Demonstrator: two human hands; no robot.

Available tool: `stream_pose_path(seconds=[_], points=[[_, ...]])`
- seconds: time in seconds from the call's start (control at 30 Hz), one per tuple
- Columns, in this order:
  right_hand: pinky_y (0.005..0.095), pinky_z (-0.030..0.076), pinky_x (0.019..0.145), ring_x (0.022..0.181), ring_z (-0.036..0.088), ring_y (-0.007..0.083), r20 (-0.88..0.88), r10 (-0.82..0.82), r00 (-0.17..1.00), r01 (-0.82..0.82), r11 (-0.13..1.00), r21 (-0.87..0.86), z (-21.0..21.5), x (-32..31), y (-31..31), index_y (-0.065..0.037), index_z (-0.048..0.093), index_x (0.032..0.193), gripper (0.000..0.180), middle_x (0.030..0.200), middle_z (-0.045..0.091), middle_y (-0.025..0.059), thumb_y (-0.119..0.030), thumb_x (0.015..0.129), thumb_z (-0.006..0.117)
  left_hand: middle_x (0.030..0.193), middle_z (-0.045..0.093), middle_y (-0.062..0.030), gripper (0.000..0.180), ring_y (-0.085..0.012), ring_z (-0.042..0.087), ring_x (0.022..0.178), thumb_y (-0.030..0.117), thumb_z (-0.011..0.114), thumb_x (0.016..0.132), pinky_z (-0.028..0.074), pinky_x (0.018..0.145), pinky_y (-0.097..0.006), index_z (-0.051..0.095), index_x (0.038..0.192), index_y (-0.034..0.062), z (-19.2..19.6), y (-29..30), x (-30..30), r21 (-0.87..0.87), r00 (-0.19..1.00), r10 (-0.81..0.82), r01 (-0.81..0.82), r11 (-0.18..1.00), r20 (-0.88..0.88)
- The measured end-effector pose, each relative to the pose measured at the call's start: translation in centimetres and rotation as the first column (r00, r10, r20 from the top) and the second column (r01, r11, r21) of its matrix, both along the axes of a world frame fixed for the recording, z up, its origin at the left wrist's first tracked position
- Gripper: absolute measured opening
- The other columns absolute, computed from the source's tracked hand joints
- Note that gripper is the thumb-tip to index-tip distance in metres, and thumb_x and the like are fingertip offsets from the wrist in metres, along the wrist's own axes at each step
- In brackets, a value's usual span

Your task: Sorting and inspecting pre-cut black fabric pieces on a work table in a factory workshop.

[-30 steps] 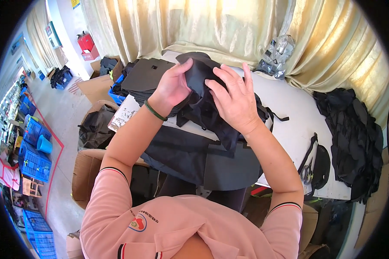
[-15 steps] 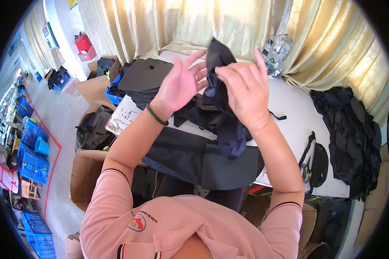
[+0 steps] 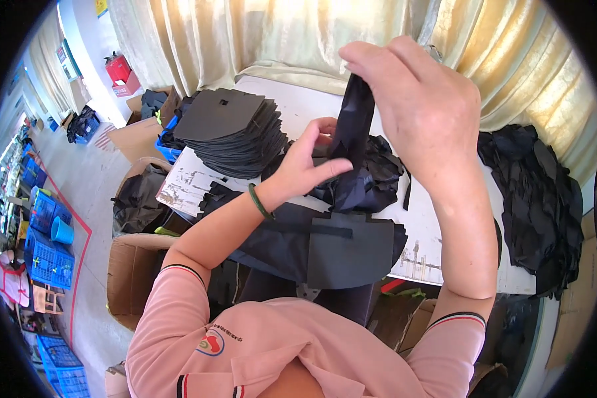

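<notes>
A long piece of black fabric [image 3: 355, 119] hangs upright in front of me. My right hand [image 3: 428, 106] is raised high, its fingers closed on the upper end of it. Lower down, my left hand [image 3: 302, 162] has its thumb across the front of the fabric and its fingers partly behind, in a loose grip. Crumpled black fabric [image 3: 381, 176] lies behind and below on the white table [image 3: 421, 255]. Near the table's front edge, a stiff dark grey panel [image 3: 348, 259] with a rounded lower edge rests on a spread black fabric piece [image 3: 265, 235].
A tall stack of dark grey panels [image 3: 222, 123] stands at the table's left. Black fabric pieces [image 3: 534, 205] drape over its right side. Open cardboard boxes [image 3: 136, 265] are on the floor to my left, with blue crates [image 3: 50, 249] farther off. Curtains [image 3: 298, 40] hang behind the table.
My right hand has risen and moved right, drawing the fabric up into a long upright strip. My left hand has gone from open beside the fabric to lower down around it.
</notes>
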State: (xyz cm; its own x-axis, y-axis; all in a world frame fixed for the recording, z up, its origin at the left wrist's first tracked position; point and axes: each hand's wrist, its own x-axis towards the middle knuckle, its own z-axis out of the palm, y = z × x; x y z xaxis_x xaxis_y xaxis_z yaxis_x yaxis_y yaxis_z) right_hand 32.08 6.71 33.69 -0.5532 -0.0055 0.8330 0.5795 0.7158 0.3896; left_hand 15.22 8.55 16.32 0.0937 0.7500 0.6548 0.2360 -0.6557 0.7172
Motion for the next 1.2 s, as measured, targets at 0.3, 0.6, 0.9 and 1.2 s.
stream_pose_path(seconds=[0.3, 0.6, 0.9, 1.2], points=[[0.0293, 0.048, 0.053, 0.061, 0.062, 0.0246, 0.091, 0.032, 0.995, -0.019, 0.991, -0.135, 1.0, 2.1, -3.9, -0.011, 0.070, 0.095, 0.020, 0.071, 0.062, 0.0053, -0.007, 0.076, 0.074, 0.070, 0.057, -0.0036, 0.022, -0.0095, 0.050, 0.066, 0.010, 0.076, 0.082, 0.045, 0.061, -0.027, 0.065, 0.098, 0.0007, -3.0, 4.1, -2.2, -0.010, 0.976, 0.218, -0.218, 0.976, 0.001], [0.0240, 0.050, 0.073, 0.076, 0.067, 0.0152, -0.239, 0.150, 0.959, -0.282, 0.579, -0.765, 0.1, 7.4, -7.2, 0.001, 0.069, 0.093, 0.029, 0.085, 0.071, 0.0066, -0.004, 0.067, 0.082, 0.084, 0.069, -0.0077, 0.024, -0.0168, 0.066, 0.082, -0.012, 0.063, 0.074, 0.051, 0.075, -0.029, 0.066, 0.094, 0.0018, -6.2, 1.5, -15.8, -0.115, 0.866, 0.343, -0.407, 0.906, -0.364], [0.0255, 0.051, 0.080, 0.088, 0.067, 0.0124, -0.222, 0.305, 0.926, -0.098, -0.374, -0.922, -11.3, 12.8, -6.4, -0.002, 0.069, 0.104, 0.034, 0.096, 0.072, 0.0055, 0.001, 0.073, 0.081, 0.075, 0.063, -0.0131, 0.020, -0.0203, 0.063, 0.077, 0.006, 0.075, 0.074, 0.048, 0.072, -0.033, 0.064, 0.088, -0.0028, -4.4, -10.2, -26.0, -0.571, 0.727, -0.209, -0.292, 0.767, -0.654], [0.0260, 0.049, 0.090, 0.103, 0.060, 0.0105, -0.403, 0.037, 0.915, -0.238, -0.755, -0.611, -20.5, 14.5, -5.1, 0.001, 0.062, 0.113, 0.035, 0.112, 0.065, 0.0054, 0.008, 0.080, 0.072, 0.071, 0.058, -0.0130, 0.040, -0.0201, 0.055, 0.071, 0.025, 0.082, 0.071, 0.043, 0.068, -0.035, 0.058, 0.086, -0.0035, -3.5, -11.3, -27.1, -0.786, 0.564, -0.557, -0.335, 0.520, -0.609]])
